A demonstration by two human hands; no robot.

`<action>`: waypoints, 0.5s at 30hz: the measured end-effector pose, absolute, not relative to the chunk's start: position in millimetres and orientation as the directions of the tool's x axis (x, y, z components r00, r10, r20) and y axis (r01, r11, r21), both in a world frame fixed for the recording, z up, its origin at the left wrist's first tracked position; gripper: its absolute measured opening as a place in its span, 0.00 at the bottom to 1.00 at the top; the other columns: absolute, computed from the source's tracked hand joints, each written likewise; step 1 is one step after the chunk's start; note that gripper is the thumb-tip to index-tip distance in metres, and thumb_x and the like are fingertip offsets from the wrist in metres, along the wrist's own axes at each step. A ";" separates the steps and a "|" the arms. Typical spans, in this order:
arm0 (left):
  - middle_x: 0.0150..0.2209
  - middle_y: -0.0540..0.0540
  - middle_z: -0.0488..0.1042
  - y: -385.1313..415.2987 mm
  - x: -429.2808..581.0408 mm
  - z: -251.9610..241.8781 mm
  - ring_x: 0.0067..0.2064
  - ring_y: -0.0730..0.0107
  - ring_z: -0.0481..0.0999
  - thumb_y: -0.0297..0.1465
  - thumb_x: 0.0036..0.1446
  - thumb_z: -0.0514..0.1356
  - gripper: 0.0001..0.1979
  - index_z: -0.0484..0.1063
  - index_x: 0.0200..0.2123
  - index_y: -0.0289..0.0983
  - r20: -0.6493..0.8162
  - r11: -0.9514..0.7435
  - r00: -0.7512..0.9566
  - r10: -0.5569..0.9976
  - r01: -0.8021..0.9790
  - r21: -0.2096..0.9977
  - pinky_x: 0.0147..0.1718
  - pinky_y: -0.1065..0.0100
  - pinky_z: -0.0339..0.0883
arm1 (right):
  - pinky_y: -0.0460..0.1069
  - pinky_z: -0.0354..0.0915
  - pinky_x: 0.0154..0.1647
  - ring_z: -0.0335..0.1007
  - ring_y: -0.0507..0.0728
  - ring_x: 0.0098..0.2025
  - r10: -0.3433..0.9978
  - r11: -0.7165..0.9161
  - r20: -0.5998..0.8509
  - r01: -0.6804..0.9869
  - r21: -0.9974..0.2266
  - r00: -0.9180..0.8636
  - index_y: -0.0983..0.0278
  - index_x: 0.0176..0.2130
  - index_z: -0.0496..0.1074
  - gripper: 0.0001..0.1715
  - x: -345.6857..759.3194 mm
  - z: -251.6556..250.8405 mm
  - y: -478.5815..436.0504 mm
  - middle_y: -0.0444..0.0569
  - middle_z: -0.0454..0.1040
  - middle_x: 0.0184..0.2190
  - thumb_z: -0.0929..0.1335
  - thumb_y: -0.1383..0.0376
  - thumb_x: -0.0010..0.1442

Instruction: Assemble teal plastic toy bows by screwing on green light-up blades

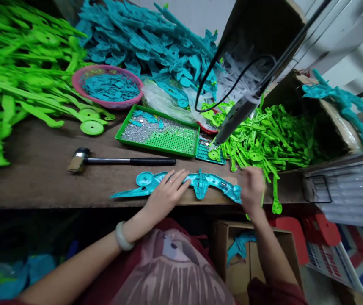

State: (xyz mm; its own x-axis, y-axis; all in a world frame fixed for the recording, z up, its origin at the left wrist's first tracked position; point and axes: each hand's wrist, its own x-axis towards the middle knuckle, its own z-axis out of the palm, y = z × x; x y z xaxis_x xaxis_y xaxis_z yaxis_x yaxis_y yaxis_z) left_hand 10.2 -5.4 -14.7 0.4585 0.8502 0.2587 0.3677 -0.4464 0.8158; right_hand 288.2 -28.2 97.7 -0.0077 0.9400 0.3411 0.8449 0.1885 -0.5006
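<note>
A blue plastic bow-shaped part (201, 186) lies along the front of the workbench, its ribbed hollow side up. My left hand (169, 188) rests across it left of the middle, fingers stretched out and lying flat. At the part's right end is my right hand (253, 188), smeared by motion; its fingers look curled, but what they hold, if anything, I cannot make out. A bit of green plastic shows beside that wrist. Behind the part lies a hammer (121, 161) with a black grip. A green tray (158, 148) of small metal pieces and blue bits stands farther back.
Green parts (29, 84) pile up at left, blue parts (146, 38) at the back. A pink basket (111, 103) holds small blue pieces. A grey tool (237, 118) hangs above more green parts (264, 135) spilling from a carton. Below the bench edge stands a cardboard box (221, 241).
</note>
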 end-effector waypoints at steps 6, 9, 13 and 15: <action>0.57 0.35 0.75 -82.1 7.7 -8.9 0.58 0.53 0.76 0.35 0.63 0.63 0.17 0.75 0.54 0.41 -0.158 0.185 0.312 0.937 -0.059 0.981 0.59 0.52 0.69 | 0.54 0.57 0.37 0.62 0.60 0.35 0.933 0.260 0.334 0.890 -0.376 -0.131 0.63 0.38 0.73 0.11 234.1 11.3 -13.8 0.51 0.69 0.29 0.62 0.69 0.68; 0.64 0.35 0.69 -84.8 20.9 -1.5 0.63 0.53 0.72 0.39 0.59 0.67 0.27 0.67 0.60 0.42 -0.405 0.528 0.353 0.843 -0.401 0.749 0.62 0.51 0.65 | 0.54 0.56 0.38 0.61 0.59 0.35 0.915 0.312 0.359 0.886 -0.343 -0.183 0.64 0.39 0.72 0.14 230.9 -5.5 -12.5 0.51 0.69 0.29 0.59 0.69 0.70; 0.57 0.40 0.76 -63.4 35.9 10.2 0.61 0.51 0.74 0.44 0.54 0.70 0.22 0.75 0.49 0.40 -0.529 0.573 0.260 0.808 -0.557 0.601 0.61 0.53 0.66 | 0.53 0.59 0.38 0.62 0.58 0.33 0.876 0.395 0.432 0.832 -0.389 -0.214 0.62 0.39 0.72 0.13 233.2 -7.4 -19.8 0.49 0.71 0.29 0.60 0.66 0.71; 0.46 0.40 0.81 -55.5 42.3 15.1 0.55 0.50 0.78 0.46 0.52 0.71 0.19 0.78 0.39 0.38 -0.539 0.577 0.246 0.806 -0.534 0.619 0.57 0.53 0.69 | 0.53 0.62 0.37 0.64 0.57 0.32 0.859 0.420 0.476 0.791 -0.444 -0.189 0.62 0.40 0.71 0.13 228.4 -4.8 -26.0 0.48 0.71 0.29 0.59 0.64 0.72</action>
